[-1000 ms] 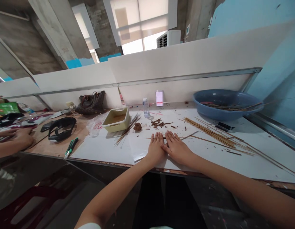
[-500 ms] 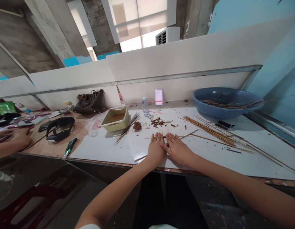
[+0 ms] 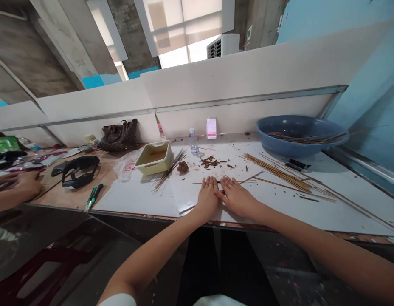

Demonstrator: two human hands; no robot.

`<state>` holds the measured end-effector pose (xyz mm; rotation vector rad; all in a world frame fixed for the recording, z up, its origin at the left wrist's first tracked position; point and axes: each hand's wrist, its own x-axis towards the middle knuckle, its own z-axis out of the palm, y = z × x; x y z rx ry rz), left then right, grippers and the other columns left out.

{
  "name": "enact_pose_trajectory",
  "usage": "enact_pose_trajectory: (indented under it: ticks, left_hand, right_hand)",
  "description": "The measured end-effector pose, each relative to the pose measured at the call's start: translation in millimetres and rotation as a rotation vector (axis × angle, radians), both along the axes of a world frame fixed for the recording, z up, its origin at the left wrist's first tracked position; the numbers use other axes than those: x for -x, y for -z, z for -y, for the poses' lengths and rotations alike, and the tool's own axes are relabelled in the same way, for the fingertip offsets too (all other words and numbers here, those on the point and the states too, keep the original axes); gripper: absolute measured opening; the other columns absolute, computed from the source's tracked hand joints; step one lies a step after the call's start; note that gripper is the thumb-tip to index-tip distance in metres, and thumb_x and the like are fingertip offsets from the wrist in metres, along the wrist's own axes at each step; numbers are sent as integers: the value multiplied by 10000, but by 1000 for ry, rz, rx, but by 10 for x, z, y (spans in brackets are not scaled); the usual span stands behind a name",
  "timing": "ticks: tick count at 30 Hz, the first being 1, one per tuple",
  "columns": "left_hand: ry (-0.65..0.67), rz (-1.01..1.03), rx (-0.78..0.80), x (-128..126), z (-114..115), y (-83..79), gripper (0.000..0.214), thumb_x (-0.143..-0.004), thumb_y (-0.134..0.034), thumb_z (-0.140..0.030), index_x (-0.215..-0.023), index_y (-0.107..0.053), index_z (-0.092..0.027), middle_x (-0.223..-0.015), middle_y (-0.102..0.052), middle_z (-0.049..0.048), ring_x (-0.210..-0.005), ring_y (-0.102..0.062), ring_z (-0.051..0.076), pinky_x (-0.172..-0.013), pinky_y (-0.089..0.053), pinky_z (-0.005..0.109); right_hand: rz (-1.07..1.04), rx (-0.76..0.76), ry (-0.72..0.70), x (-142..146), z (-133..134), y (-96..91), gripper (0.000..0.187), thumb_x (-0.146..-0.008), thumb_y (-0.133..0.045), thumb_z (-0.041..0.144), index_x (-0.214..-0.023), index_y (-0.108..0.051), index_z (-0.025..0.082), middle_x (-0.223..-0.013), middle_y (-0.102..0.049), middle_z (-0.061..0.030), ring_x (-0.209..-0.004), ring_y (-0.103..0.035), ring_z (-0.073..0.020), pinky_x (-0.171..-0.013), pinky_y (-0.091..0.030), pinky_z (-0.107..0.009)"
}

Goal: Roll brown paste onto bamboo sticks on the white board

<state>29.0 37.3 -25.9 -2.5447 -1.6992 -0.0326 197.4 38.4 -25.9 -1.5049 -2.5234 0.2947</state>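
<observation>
My left hand [image 3: 209, 199] and my right hand [image 3: 237, 197] lie flat, side by side, on the white tabletop near its front edge, fingers stretched forward and thumbs meeting. Beneath the fingers runs a thin stick [image 3: 251, 182], its ends poking out on both sides; a dark brown part of it shows between the hands. Just beyond lie small dark brown pieces [image 3: 209, 162], with a brown clay-like lump [image 3: 182, 167] to their left. A thin metallic-looking strip [image 3: 254, 176] lies right of the fingertips.
To the right are a bundle of thin sticks [image 3: 280, 175] and a blue basin [image 3: 299, 148]. Behind stand a water bottle [image 3: 193, 142] and a phone [image 3: 211, 128]. Leftward are a yellowish tub [image 3: 152, 168], green-handled pliers [image 3: 94, 196], and another person's hand [image 3: 26, 185].
Both hands stay flat over the stick in nearly the same place. The whole view has shifted very slightly.
</observation>
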Motion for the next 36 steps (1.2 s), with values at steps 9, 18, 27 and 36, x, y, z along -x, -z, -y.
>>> enact_pose_trajectory:
  ticks: [9, 18, 27, 36]
  left_hand:
    - [5, 45, -30, -41, -103, -98, 713, -1117, -360, -326, -1763, -292, -30, -1821, -316, 237, -1727, -270, 342, -1423, -190, 553]
    - [26, 38, -50, 65, 31, 50, 739, -1130, -373, -394, -1801, -233, -118, -1837, -311, 189, -1733, -249, 347, -1416, -192, 600]
    - [52, 43, -20, 102, 268, 103, 725, -1139, -332, -398, -1781, -275, -67, -1850, -271, 183, -1744, -217, 331, -1424, -198, 544]
    - [-63, 75, 67, 26, 0, -131, 715, -1131, -315, -389, -1773, -308, -74, -1851, -266, 180, -1738, -241, 320, -1432, -153, 559]
  right_hand:
    - [-30, -76, -28, 0, -100, -118, 902, -1147, -180, 657, -1791, -210, 27, -1843, -211, -257, -1746, -142, -344, -1418, -149, -584]
    - [-18, -7, -20, 76, 3, 21, 1016, -1110, -64, 739, -1769, -247, -12, -1842, -199, -255, -1749, -130, -339, -1423, -128, -569]
    - [-13, 10, -29, 45, 191, 81, 1033, -1103, -89, 763, -1764, -274, -9, -1844, -210, -246, -1745, -156, -332, -1426, -142, -527]
    - [49, 15, -38, 42, -33, -115, 1006, -1122, -70, 719, -1752, -292, -33, -1833, -225, -267, -1740, -163, -335, -1425, -123, -526]
